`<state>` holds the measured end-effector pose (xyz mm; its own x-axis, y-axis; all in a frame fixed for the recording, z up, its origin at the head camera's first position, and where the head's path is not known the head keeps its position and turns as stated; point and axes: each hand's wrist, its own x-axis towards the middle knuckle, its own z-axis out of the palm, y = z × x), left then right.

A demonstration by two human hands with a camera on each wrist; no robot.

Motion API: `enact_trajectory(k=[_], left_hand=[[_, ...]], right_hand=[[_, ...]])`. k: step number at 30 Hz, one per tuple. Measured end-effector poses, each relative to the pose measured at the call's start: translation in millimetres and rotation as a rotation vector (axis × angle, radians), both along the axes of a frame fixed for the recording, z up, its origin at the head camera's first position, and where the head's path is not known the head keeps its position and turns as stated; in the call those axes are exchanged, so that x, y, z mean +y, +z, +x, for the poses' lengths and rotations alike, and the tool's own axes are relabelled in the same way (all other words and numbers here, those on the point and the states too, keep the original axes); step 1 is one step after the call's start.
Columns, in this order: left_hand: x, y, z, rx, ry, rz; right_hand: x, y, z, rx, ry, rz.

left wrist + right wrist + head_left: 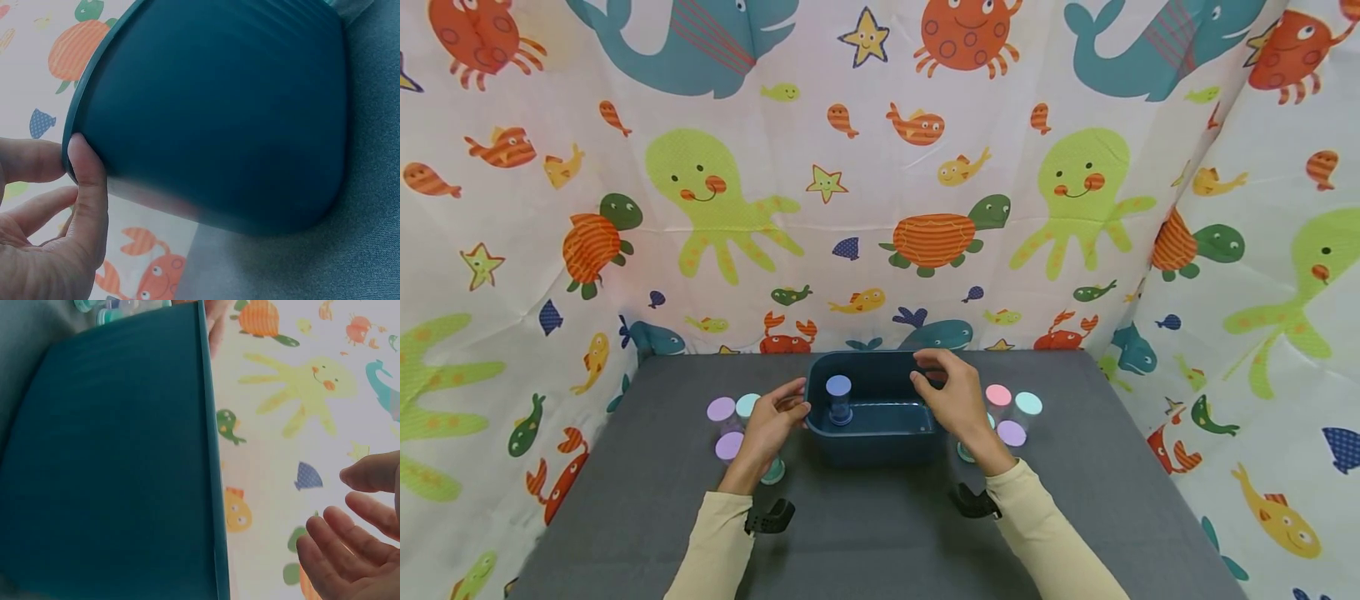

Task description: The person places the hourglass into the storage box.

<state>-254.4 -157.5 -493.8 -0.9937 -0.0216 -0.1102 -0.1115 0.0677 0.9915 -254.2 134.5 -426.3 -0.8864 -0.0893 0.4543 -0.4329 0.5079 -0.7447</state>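
Note:
A dark blue plastic bin [880,451] stands on the grey table between my hands. Inside it, toward the left, one small clear jar with a periwinkle lid [838,385] stands upright. My left hand [772,423] pinches the bin's left rim, the thumb against the outer wall in the left wrist view. My right hand [953,396] is over the bin's right end with fingers loosely bent and nothing in them. In the right wrist view, a gap shows between those fingers [337,550] and the bin's rim [214,456].
Left of the bin are several small jars with purple [721,409] and mint lids [747,405], partly behind my left hand. More jars with pink [997,395], mint [1027,404] and purple lids [1011,432] stand on the right. A sea-animal curtain [865,183] surrounds the table [865,533].

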Motion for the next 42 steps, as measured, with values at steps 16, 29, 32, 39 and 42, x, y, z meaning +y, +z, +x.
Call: enact_trajectory(k=[16, 29, 32, 39, 42], left_hand=[[0.1, -0.5, 1.5, -0.016, 0.007, 0.000], [-0.8, -1.4, 0.2, -0.004, 0.010, 0.007], [-0.8, -0.5, 0.7, -0.004, 0.007, 0.007], [-1.2, 0.0, 1.2, 0.001, 0.000, 0.017], [-0.7, -0.2, 1.2, 0.000, -0.002, 0.018]], right_hand=[[61.4, -0.6, 1.2, 0.044, -0.142, -0.035], [111.0, -19.3, 3.9, -0.030, -0.220, 0.010], [120.3, -23.9, 4.4, -0.063, -0.227, 0.011], [137.7, -30.9, 6.2, -0.131, -0.241, 0.004], [144.8, -34.4, 6.9, -0.166, -0.249, 0.005]])
